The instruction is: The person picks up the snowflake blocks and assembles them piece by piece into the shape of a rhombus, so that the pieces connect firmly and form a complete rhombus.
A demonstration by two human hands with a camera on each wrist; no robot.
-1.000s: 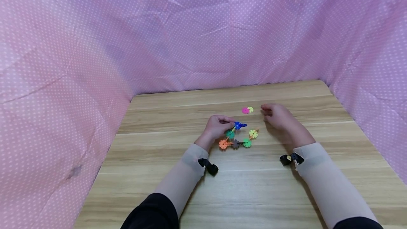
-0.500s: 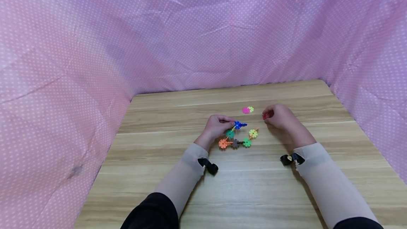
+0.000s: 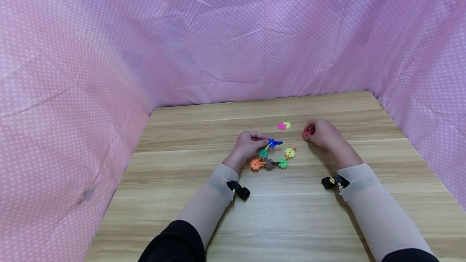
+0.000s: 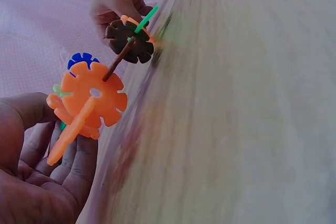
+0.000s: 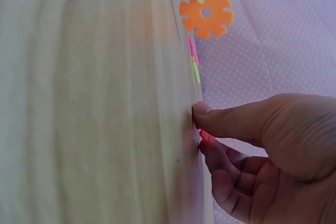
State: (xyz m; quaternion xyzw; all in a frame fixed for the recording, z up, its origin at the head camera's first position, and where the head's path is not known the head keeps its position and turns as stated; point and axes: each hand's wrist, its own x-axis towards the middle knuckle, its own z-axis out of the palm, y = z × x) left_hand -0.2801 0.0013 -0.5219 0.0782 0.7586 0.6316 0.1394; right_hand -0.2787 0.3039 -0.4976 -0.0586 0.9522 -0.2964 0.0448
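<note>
My left hand [image 3: 249, 146] grips the far left end of a chain of interlocked snowflake discs, close to its blue disc [image 3: 272, 143]. From there the chain bends through a teal disc [image 3: 263, 153], an orange disc [image 3: 255, 164], a dark brown disc [image 3: 269, 164] and a green disc [image 3: 282, 163] to a yellow disc [image 3: 290, 153]. To the right of the chain, my right hand [image 3: 322, 132] pinches a red snowflake disc [image 3: 307, 134] between thumb and fingers, low over the table. In the right wrist view, the fingers partly hide the red disc [image 5: 206, 135].
A pink disc [image 3: 281, 126] and a pale yellow disc [image 3: 287, 125] lie side by side on the wooden table [image 3: 204, 132], beyond the chain. Pink dotted cloth [image 3: 233, 35] hangs around the table's back and sides.
My right hand has taken hold of the red disc, hidden a second ago and now showing between its fingers. That hand shifted slightly right. My left hand and the chain have barely moved.
</note>
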